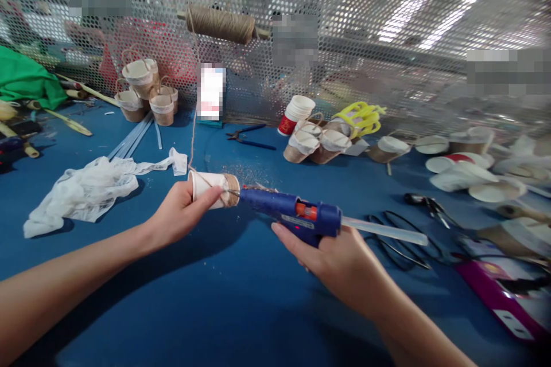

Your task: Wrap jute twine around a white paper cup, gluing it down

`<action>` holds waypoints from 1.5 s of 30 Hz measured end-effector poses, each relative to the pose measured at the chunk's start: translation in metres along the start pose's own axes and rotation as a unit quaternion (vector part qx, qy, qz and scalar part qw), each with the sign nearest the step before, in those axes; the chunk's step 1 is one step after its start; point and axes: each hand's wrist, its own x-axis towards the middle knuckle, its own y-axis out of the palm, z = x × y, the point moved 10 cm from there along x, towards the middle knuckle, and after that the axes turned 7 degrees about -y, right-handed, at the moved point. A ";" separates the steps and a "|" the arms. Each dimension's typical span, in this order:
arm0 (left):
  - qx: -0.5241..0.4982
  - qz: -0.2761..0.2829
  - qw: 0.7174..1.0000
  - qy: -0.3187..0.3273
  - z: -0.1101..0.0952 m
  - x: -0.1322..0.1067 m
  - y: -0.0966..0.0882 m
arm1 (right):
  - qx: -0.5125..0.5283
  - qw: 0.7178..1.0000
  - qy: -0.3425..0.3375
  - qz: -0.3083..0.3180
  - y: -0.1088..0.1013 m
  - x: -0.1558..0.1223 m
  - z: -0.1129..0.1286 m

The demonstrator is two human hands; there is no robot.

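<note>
My left hand (181, 213) is closed around a white paper cup (207, 185) held on its side, its base end wrapped in brown twine. A strand of twine (192, 120) runs from the cup up to a twine spool (221, 24) on the mesh screen. My right hand (331, 255) grips a blue hot glue gun (297, 215), whose nozzle touches the twine-wrapped end of the cup. A clear glue stick (385, 231) juts out of the gun's back.
On the blue table lie white lace cloth (86, 189), glue sticks (131, 139), pliers (249, 137), finished twine-wrapped cups (144, 92), more cups (310, 140), yellow pieces (361, 117), scissors (426, 203), black cable (400, 241), a purple box (503, 292). A perforated metal screen (344, 23) stands behind.
</note>
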 end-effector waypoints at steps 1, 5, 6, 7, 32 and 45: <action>-0.008 -0.002 1.000 -0.010 0.003 0.001 -0.001 | -0.045 0.998 -0.049 0.004 -0.001 0.001 0.010; -0.032 -0.003 0.999 -0.028 0.010 0.003 -0.003 | -0.188 0.971 -0.146 0.013 -0.001 0.002 0.029; -0.036 -0.004 0.999 -0.031 0.011 0.004 -0.003 | -0.208 0.966 -0.153 0.002 -0.004 0.003 0.032; -0.042 -0.004 0.999 -0.033 0.011 0.004 -0.004 | -0.223 0.962 -0.159 -0.009 -0.006 0.004 0.034; -0.310 0.004 0.938 -0.157 0.033 0.008 0.001 | -0.249 0.951 -0.181 0.028 0.005 -0.002 0.042; -0.232 0.010 0.968 -0.094 0.024 0.007 0.002 | -0.227 0.960 -0.164 -0.004 -0.004 0.004 0.037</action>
